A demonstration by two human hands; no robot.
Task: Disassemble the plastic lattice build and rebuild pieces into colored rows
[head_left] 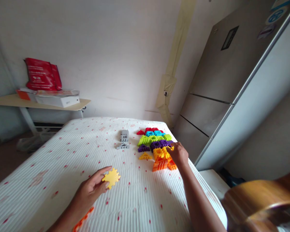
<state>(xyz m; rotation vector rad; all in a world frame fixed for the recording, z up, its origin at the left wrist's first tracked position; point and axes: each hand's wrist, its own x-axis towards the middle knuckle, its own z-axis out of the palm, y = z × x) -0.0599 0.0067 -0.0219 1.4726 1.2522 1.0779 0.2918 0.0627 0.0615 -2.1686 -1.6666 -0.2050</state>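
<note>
My left hand (pixel 93 184) pinches a flat yellow building tile (pixel 112 178) with notched edges, held above the bed-like padded surface. Over on the right, my right hand (pixel 180 153) reaches to the yellow pieces (pixel 160 152); its fingertips are at a small yellow piece, and I cannot tell if they grip it. Around it lie sorted notched pieces: orange (pixel 160 164), purple (pixel 160 144), lime green (pixel 151 140), blue (pixel 157 133) and red (pixel 151 129). A triangular yellow piece (pixel 145 156) lies apart to the left. Partly hidden under my left forearm is an orange notched piece (pixel 83 220).
Grey notched pieces (pixel 124 137) lie mid-surface on the white, red-spotted cover (pixel 70 161). A refrigerator (pixel 207 96) stands close on the right, a wooden chair (pixel 258 196) at lower right. A side table (pixel 9 101) with a red bag (pixel 42 74) and white box (pixel 59 98) is at left.
</note>
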